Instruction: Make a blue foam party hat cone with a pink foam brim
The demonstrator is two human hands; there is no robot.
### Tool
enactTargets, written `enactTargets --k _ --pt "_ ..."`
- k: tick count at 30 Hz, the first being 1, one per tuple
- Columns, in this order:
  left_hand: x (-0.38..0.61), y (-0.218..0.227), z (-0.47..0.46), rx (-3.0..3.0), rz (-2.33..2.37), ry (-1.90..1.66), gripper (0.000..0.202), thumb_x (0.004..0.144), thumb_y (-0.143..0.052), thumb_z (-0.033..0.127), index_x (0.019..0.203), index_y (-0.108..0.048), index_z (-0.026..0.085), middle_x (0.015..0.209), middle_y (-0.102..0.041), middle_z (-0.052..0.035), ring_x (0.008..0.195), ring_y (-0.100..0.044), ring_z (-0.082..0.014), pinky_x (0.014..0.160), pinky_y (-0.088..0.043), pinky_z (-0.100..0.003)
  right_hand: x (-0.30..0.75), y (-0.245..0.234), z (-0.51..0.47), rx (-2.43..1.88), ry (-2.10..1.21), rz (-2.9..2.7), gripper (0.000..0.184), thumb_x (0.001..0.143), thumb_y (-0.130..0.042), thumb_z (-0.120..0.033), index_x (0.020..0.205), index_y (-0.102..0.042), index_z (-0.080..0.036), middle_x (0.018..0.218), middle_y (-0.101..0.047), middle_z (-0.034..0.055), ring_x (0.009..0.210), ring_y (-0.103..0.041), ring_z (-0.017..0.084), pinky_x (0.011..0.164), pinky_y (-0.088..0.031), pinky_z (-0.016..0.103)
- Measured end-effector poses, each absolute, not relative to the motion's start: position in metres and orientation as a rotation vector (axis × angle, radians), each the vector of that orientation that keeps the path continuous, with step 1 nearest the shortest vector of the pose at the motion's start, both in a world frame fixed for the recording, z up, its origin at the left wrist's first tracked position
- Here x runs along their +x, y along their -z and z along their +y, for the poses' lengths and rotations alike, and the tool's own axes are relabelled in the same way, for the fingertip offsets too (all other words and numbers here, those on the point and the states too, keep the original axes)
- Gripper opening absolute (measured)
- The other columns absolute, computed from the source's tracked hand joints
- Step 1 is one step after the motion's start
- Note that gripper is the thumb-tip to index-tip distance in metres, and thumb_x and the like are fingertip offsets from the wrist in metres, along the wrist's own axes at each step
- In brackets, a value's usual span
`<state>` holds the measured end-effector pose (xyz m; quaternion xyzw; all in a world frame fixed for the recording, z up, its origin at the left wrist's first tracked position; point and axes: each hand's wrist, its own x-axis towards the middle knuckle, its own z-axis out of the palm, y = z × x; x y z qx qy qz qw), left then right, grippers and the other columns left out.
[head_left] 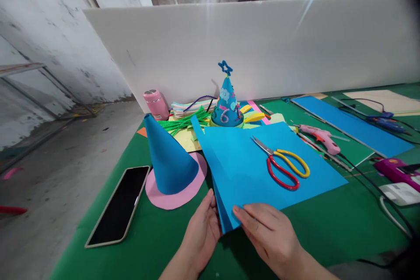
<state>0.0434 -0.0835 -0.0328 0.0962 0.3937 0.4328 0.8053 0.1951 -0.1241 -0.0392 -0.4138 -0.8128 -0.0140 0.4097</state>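
Note:
A blue sheet of craft paper lies in front of me, its near left corner lifted, with another blue layer showing under its left edge. My right hand pinches that near corner between thumb and fingers. At the left edge, my left hand has its thumb up and its fingers curled in behind the paper, partly hidden. Scissors with one red and one yellow handle rest slightly open on the sheet. Left of it, a blue paper cone stands on a pink paper disc.
A phone lies at the left table edge. Behind are a pink cup, green pipe cleaners and a decorated blue cone hat with a star. To the right lie a pink glue gun, cables and a blue strip.

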Motion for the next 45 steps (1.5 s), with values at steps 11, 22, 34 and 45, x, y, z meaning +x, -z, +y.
enactTargets --k 11,22,34,45 --pt "0.043 0.033 -0.086 0.328 0.864 -0.865 0.023 0.077 -0.053 0.025 0.095 -0.060 0.012 0.096 -0.067 -0.0098 0.099 -0.056 -0.0227 0.088 -0.042 -0.035 0.204 0.060 -0.133 -1.134 -0.029 -2.001 0.045 0.078 -0.051 -0.005 0.120 -0.047 -0.018 0.086 -0.065 0.0094 0.077 -0.057 0.018 0.060 -0.049 0.031" --pt "0.041 0.041 -0.085 0.359 0.848 -0.872 0.022 0.078 -0.052 0.027 0.092 -0.062 0.013 0.100 -0.065 -0.0101 0.102 -0.054 -0.0233 0.091 -0.039 -0.036 0.208 0.072 -0.135 -1.468 -0.016 -2.028 0.039 0.079 -0.050 -0.015 0.118 -0.050 -0.024 0.079 -0.047 0.0071 0.066 -0.044 0.018 0.049 -0.036 0.028" --pt "0.041 0.041 -0.086 0.348 0.818 -0.895 0.021 0.078 -0.052 0.022 0.094 -0.062 0.012 0.100 -0.066 -0.0100 0.102 -0.054 -0.0216 0.089 -0.041 -0.034 0.205 0.068 -0.137 -1.431 -0.093 -2.049 0.037 0.079 -0.049 -0.012 0.115 -0.051 -0.020 0.076 -0.047 0.0070 0.066 -0.042 0.018 0.051 -0.033 0.029" --pt "0.043 0.037 -0.087 0.356 0.847 -0.867 0.022 0.076 -0.055 0.024 0.091 -0.062 0.009 0.093 -0.067 -0.0129 0.093 -0.058 -0.0237 0.081 -0.045 -0.035 0.184 0.050 -0.120 -1.468 -1.421 -0.906 0.029 0.077 -0.051 -0.043 0.062 -0.044 -0.019 0.052 -0.042 -0.0053 0.045 -0.034 0.008 0.044 -0.027 0.024"
